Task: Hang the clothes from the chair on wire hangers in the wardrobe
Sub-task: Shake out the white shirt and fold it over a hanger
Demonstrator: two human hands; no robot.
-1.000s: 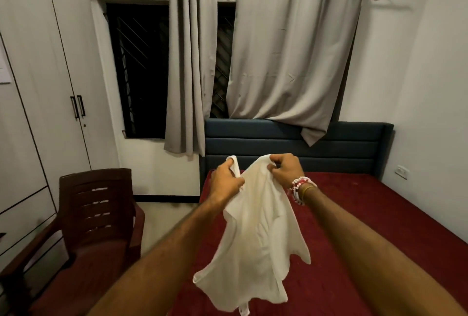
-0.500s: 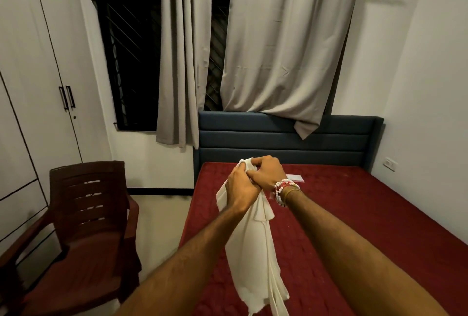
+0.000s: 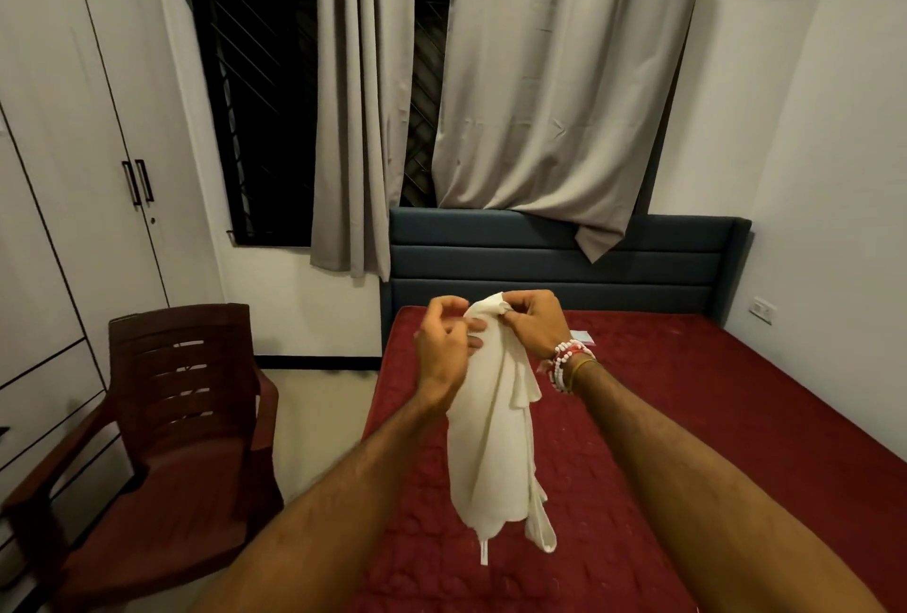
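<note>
Head cam, R hand (image 3: 535, 322) pinching limp white cloth (image 3: 491, 440), L hand (image 3: 441, 347) grip unclear

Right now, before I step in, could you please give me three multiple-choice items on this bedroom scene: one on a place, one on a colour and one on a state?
1. Where is the white garment?
A. folded on a shelf
B. held up in the air
C. on a wire hanger

2. What colour is the headboard?
A. dark blue
B. white
C. yellow

3. How do the wardrobe doors stand?
A. both wide open
B. one ajar
C. shut

Answers:
1 B: its top is pinched in the right grip and the rest hangs free.
2 A: its padded bands are dark blue against the white wall.
3 C: the door edges meet, with the two black handles side by side.
</note>
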